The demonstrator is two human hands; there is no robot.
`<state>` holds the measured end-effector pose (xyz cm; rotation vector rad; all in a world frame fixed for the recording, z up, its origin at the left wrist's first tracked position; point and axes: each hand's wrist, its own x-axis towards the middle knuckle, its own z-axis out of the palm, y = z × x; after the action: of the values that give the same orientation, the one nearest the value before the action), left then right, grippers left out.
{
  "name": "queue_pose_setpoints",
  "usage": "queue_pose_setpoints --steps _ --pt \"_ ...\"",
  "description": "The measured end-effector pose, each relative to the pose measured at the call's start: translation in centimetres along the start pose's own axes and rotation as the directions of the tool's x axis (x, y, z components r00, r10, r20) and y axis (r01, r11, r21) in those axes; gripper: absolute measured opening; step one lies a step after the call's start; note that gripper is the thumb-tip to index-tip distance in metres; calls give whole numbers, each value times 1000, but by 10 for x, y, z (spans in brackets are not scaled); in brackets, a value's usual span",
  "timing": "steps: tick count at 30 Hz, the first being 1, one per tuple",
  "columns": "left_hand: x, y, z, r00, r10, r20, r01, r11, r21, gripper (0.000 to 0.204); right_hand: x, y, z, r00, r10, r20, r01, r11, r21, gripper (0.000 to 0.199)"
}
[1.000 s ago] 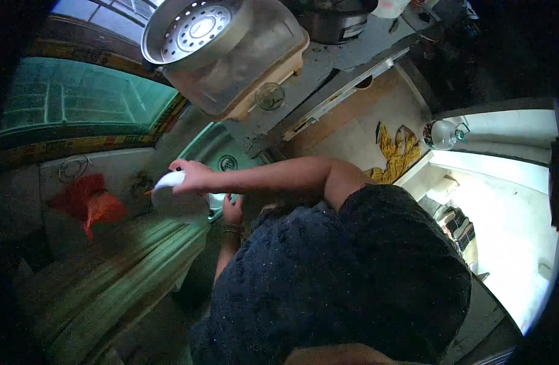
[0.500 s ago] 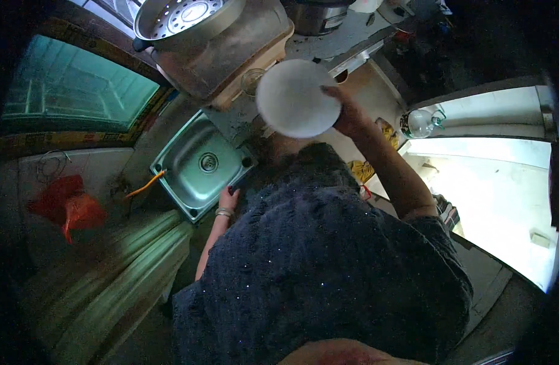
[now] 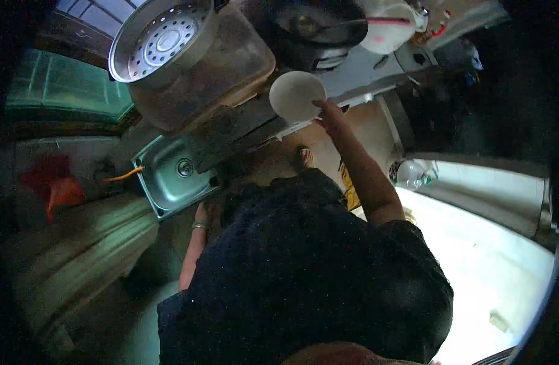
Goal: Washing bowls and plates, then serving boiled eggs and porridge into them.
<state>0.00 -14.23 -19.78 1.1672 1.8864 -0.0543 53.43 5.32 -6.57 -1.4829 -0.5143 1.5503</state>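
Observation:
In my right hand (image 3: 333, 119) is a round white bowl (image 3: 295, 95), gripped at its right rim with the thumb over the edge. It is held over the front edge of the counter (image 3: 347, 76), below a dark pot (image 3: 310, 52). My left hand (image 3: 204, 213), with a bracelet at the wrist, hangs beside the near right corner of the steel sink (image 3: 173, 190). Its fingers are dim and blurred, so I cannot make out their shape. The sink basin shows a round drain.
A silver steamer pot (image 3: 133, 67) with a perforated insert stands at the back left. White bowl-like ware (image 3: 386, 36) sits right of the dark pot. An orange hose (image 3: 124, 176) reaches the sink rim. A red bag (image 3: 63, 188) hangs at left; a clear plastic bottle (image 3: 408, 174) lies at right.
The view has shifted, bringing more of the counter and the dark pot into sight. The bowl is farther from me and tilted, over the counter edge. My left hand is lower, off the sink's side.

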Motion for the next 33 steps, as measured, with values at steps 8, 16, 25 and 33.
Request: queue_pose_setpoints --steps 8,16,25,33 --pt "-71 57 85 972 -228 -64 228 974 -11 56 55 -9 -21 962 110 250 -148 979 139 48" --pt "-92 72 143 967 -255 -16 253 966 -59 54 27 -101 -29 836 -186 515 547 222 -807 45" --pt "-77 152 142 952 -303 53 302 953 27 54 50 -327 -85 618 -507 601 171 -660 -731 47" --pt "-61 144 157 968 -251 8 250 967 39 49 65 -339 -105 691 -314 651 285 -710 -644 33"
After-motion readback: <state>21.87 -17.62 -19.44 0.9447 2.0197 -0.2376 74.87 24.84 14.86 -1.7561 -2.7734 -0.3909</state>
